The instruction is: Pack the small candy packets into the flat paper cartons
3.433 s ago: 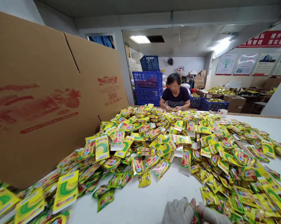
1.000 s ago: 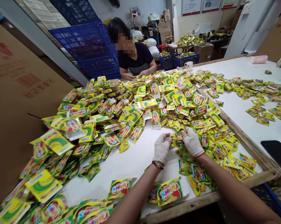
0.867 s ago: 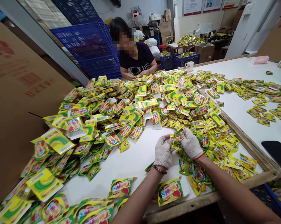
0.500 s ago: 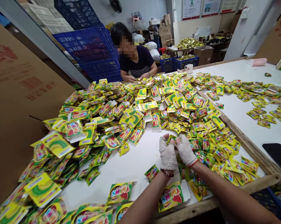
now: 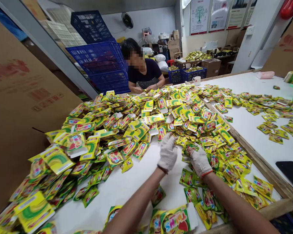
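The person's two gloved hands are staying apart over the white counter (image 5: 117, 190). The left hand (image 5: 168, 152) is hovering at the near edge of a broad heap of yellow-and-green cartons (image 5: 134, 126); its fingers are blurring against the heap, so whether they are gripping anything I cannot tell. The right hand (image 5: 199, 161) is pinching a small green packet (image 5: 186, 148) just to the right of the left hand, above a spread of loose packets (image 5: 228, 162). Some green packets are lying directly nearer than the right hand. A dark bracelet (image 5: 162, 169) is circling the left wrist.

Near the front edge, a carton marked TWINS (image 5: 177, 221) is lying flat between the two forearms. A wooden strip (image 5: 256, 156) is running along the right of the loose packets, and a black phone (image 5: 291, 174) is lying beyond it. On the left, a large cardboard box (image 5: 27, 107) is standing beside the heap. On the far side, a co-worker (image 5: 144, 73) is sitting with both hands close together behind the cartons. A white cup (image 5: 196, 80) is standing to the right of that person, and blue crates (image 5: 100, 58) are rising on the left.
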`<move>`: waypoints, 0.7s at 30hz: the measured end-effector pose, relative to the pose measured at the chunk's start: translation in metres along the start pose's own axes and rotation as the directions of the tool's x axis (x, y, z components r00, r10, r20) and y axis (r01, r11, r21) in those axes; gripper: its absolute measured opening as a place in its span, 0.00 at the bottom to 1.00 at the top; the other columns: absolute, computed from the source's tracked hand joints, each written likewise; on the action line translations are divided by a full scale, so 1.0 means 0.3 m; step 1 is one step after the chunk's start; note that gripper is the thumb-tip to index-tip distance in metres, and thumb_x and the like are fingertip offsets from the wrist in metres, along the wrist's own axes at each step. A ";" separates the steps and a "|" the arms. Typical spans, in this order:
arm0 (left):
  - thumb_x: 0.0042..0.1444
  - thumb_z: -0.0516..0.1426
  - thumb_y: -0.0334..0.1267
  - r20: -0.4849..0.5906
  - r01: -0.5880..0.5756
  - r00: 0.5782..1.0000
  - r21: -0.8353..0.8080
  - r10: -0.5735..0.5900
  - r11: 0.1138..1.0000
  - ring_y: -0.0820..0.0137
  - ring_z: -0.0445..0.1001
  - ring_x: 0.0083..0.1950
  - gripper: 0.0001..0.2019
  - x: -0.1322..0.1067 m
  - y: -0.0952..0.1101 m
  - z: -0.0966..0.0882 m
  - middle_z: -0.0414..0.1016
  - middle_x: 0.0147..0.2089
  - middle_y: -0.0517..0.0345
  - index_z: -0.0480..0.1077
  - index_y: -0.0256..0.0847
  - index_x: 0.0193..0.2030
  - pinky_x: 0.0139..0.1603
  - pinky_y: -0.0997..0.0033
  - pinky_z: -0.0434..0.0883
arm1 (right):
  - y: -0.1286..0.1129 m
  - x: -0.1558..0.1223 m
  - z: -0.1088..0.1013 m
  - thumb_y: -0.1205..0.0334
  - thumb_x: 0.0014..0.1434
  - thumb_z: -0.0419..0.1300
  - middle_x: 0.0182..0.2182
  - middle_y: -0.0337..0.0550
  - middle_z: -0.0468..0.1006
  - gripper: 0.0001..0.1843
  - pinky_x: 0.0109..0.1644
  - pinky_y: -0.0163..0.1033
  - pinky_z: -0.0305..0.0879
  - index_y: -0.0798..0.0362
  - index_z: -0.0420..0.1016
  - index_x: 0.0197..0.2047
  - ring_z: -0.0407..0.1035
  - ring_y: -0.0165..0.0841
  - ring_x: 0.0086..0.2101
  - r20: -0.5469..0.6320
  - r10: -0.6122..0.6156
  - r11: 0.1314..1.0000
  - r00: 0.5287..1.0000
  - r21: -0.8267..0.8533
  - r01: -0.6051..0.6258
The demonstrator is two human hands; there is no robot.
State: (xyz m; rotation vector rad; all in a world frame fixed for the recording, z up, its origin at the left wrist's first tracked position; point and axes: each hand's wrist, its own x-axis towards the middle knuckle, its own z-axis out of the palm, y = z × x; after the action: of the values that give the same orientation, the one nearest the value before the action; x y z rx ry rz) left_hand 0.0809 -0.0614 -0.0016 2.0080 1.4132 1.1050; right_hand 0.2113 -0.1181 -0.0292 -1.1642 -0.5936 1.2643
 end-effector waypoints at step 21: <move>0.51 0.59 0.53 0.347 -0.284 0.936 0.644 0.059 0.711 0.55 0.71 0.43 0.21 -0.122 0.006 -0.063 0.72 0.41 0.46 0.67 0.38 0.43 0.42 0.58 0.66 | -0.060 -0.041 -0.030 0.41 0.58 0.55 0.36 0.49 0.80 0.26 0.41 0.42 0.71 0.55 0.75 0.47 0.74 0.39 0.35 0.039 -0.402 0.697 0.915 -0.634 0.334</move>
State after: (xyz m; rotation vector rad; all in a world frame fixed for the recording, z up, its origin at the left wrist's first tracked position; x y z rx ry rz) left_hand 0.0610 -0.0974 -0.0022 2.7264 1.6339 0.2757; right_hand 0.2233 -0.1305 -0.0132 -1.5493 -1.1739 0.6471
